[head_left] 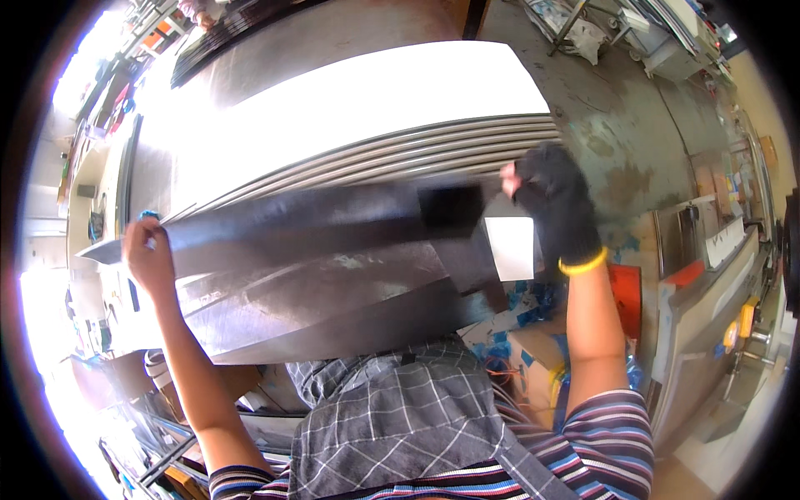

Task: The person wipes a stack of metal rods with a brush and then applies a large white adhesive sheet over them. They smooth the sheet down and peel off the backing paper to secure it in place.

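A long, dark, shiny metal-looking strip point(325, 218) lies across the table in front of me, tilted up slightly to the right. My bare left hand point(150, 254) is closed around its left end, and a small blue bit point(149, 215) shows at the fingertips. Close to the strip's right end is my right hand point(554, 200), in a black glove with a yellow cuff. Its fingers are curled in, thumb and forefinger bare; motion blurs it, and what they pinch is hidden. A second dark strip point(358, 321) lies along the near edge. Beyond are several stacked grey-brown ribbed strips point(417, 150).
A large white sheet point(400, 79) covers the table beyond the ribbed strips. A small white card point(510, 248) is near my right wrist. Below right stand a cardboard box point(535, 367) and an orange-red bin point(625, 300). Another person's hand point(202, 18) shows at the far left.
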Motion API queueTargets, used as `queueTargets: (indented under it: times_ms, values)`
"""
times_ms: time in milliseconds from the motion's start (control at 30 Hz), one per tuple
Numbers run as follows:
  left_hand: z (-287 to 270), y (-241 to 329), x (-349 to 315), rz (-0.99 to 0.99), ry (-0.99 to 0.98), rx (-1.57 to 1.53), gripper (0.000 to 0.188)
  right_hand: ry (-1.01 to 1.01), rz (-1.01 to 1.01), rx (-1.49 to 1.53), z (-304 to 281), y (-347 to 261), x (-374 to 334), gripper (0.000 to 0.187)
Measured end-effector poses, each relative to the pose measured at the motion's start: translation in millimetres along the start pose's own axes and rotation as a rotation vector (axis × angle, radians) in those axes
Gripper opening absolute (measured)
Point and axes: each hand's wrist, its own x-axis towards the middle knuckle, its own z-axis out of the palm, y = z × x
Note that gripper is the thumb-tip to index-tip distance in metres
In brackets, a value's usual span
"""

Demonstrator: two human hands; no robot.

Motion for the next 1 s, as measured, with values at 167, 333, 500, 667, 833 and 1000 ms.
queueTargets:
  times_ms: [167, 333, 500, 667, 833, 1000]
  values:
    - [2.3, 72.2, 77.9, -0.017, 0.46, -0.379, 0.017, 0.335, 0.177, 0.434, -25.0, 30.9, 58.6, 0.015]
    - [115.6, 90.3, 76.3, -0.031, 0.569, -0.197, 0.02, 0.267, 0.14, 1.094, -17.8, 106.8, 83.9, 0.037]
    - [252.6, 132.3, 30.9, -0.72, 0.208, -0.734, 0.023, 0.396, 0.556, 1.106, 9.6, 184.2, 92.6, 0.025]
    - [297.8, 188.0, 12.3, -1.515, 0.191, -1.304, 0.019, 0.331, 0.801, 1.029, 10.7, 245.0, 74.3, 0.016]
    - [320.3, 153.2, -9.6, -1.304, -0.136, -1.514, 0.016, 0.616, 1.047, 1.104, 14.8, 256.3, 72.1, 0.005]
    - [314.2, 167.4, -18.2, -1.291, -0.311, -1.631, 0.018, 0.543, 1.174, 0.675, 6.9, 282.5, 67.0, 0.017]
